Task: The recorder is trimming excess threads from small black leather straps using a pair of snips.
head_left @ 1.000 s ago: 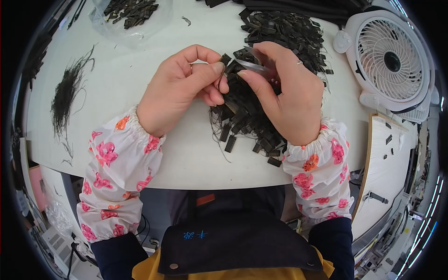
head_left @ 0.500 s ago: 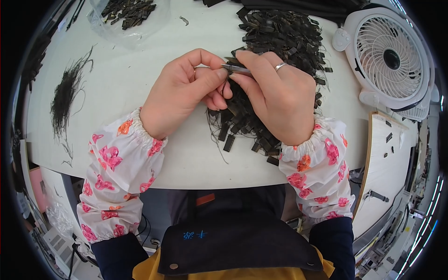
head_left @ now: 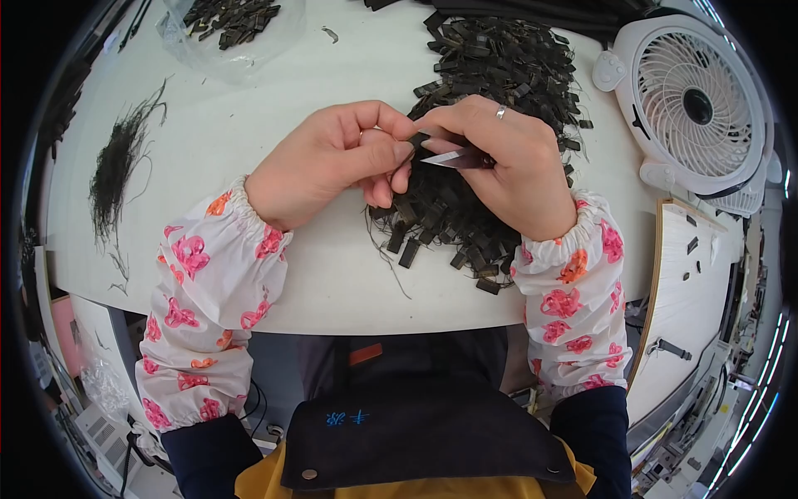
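Note:
My left hand [head_left: 337,162] pinches a small black fabric tab [head_left: 415,145] between thumb and forefinger, its other fingers curled beneath. Close against it, my right hand [head_left: 515,170] is closed around a pair of thread snips [head_left: 455,158]. Their pointed metal blades aim left, just below the pinching fingertips. The right thumb and forefinger reach to the tab as well; whether they grip it I cannot tell. Under and behind both hands spreads a large pile of black fabric tabs [head_left: 507,71], many with loose thread ends.
A tangle of black threads [head_left: 116,170] lies on the left of the white table [head_left: 349,291]. At the back left, a clear plastic bag [head_left: 179,41] holds more dark tabs. A white fan [head_left: 697,104] stands at the right, above a pale board [head_left: 677,291].
The snips have swung lower in my right hand, from my left fingertips to just below them. My right hand has shifted slightly right, and its forefinger now reaches toward the left fingertips.

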A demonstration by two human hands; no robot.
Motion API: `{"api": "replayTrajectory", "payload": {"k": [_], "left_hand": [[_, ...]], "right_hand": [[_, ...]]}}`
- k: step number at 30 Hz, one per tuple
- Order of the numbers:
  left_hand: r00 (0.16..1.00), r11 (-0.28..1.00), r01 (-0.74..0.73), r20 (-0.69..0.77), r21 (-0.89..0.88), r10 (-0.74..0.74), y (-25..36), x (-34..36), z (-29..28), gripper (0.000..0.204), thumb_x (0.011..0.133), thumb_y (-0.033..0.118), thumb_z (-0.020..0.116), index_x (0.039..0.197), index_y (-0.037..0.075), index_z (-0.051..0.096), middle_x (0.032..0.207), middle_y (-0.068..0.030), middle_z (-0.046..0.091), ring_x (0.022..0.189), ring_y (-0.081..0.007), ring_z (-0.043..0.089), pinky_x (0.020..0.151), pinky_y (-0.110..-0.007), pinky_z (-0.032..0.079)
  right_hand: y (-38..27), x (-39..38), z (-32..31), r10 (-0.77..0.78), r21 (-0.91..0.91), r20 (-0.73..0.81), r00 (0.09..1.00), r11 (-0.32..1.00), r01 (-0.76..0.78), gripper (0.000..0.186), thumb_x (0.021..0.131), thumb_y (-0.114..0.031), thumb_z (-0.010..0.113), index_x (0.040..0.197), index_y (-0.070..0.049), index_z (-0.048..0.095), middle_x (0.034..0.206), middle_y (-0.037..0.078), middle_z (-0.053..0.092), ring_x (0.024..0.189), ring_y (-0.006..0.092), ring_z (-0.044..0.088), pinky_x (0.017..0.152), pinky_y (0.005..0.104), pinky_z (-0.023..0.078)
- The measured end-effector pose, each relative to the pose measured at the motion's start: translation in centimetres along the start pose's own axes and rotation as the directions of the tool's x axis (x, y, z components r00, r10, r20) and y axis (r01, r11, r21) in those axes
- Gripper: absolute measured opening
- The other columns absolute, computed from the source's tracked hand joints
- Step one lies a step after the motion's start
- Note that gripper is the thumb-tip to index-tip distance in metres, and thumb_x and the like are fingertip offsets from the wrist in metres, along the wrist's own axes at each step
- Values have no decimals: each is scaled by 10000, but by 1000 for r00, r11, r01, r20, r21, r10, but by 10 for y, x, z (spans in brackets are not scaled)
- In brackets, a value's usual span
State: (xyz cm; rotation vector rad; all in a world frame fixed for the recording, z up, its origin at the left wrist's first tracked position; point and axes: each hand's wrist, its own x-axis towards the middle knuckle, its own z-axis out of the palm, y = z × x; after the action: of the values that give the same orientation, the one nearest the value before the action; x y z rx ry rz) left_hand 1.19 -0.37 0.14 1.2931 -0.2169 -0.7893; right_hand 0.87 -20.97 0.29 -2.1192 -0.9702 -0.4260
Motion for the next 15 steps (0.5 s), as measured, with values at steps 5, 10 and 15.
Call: {"api": "replayTrajectory", "payload": {"k": [5, 10, 15], "left_hand": [[996, 991, -64, -61, 119, 72, -4, -2, 6, 167, 894, 125, 511, 995, 0, 556, 722, -16, 603, 578, -42, 540, 560, -166, 442], [980, 991, -112, -159, 76, 123, -2, -1, 6, 167, 894, 118, 502, 979, -7, 572, 730, -12, 601, 588, -43, 535, 573, -171, 445], [970, 990, -135, -198, 34, 139, -3, -3, 7, 162, 892, 114, 504, 975, -8, 572, 731, -13, 599, 589, -44, 535, 574, -171, 448]], "right_hand": [[-3, -3, 5, 23, -23, -44, 999, 999, -24, 215, 696, -85, 699, 887, -63, 601, 747, 59, 617, 609, 234, 617, 496, 296, 471], [-5, -1, 7, 68, -199, -206, 976, 974, -110, 310, 714, -186, 713, 969, -80, 573, 728, 61, 605, 585, 226, 610, 473, 296, 453], [-6, -2, 9, -30, -367, -100, 995, 930, -9, 310, 676, -145, 706, 951, -82, 578, 704, 33, 543, 568, 198, 580, 475, 298, 449]]}}
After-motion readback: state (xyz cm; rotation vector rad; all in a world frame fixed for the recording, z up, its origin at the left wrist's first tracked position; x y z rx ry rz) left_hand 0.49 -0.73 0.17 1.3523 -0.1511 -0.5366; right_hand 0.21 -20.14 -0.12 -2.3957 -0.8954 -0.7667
